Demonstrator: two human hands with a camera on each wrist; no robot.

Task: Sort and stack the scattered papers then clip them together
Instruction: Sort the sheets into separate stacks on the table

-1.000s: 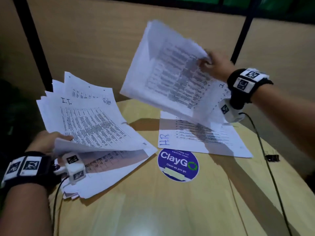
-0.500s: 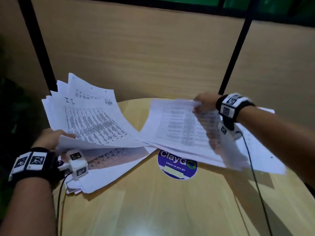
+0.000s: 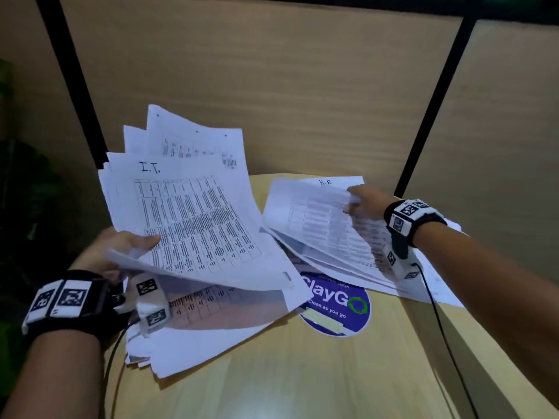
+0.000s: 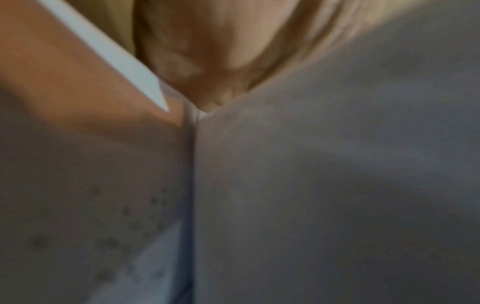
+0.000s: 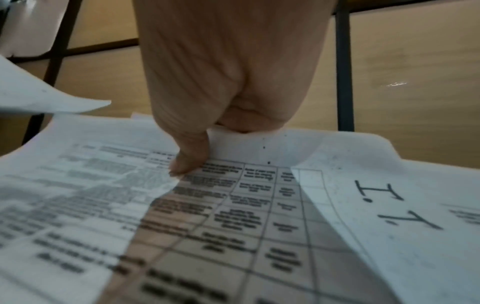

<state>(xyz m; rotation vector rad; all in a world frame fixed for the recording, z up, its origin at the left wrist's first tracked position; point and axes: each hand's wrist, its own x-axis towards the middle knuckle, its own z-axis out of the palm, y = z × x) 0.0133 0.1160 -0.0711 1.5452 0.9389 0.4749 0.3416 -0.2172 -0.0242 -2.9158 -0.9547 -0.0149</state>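
My left hand grips a fanned sheaf of printed sheets, the top one marked "I.T.", and holds it tilted above a loose stack of papers on the table's left side. In the left wrist view only blurred paper and skin show. My right hand pinches several printed sheets low over the right pile, where a page marked "H.R" shows at the back. The right wrist view has the thumb pressed on a printed table, with an "I.T." sheet at the right.
A round blue "ClayGo" sticker lies on the wooden table between the two piles. A black cable runs from my right wrist across the table. Wood-look panels with black posts stand close behind.
My right hand has brought its sheets down from the air onto the right pile. My left hand keeps holding the I.T. sheaf raised in much the same place.
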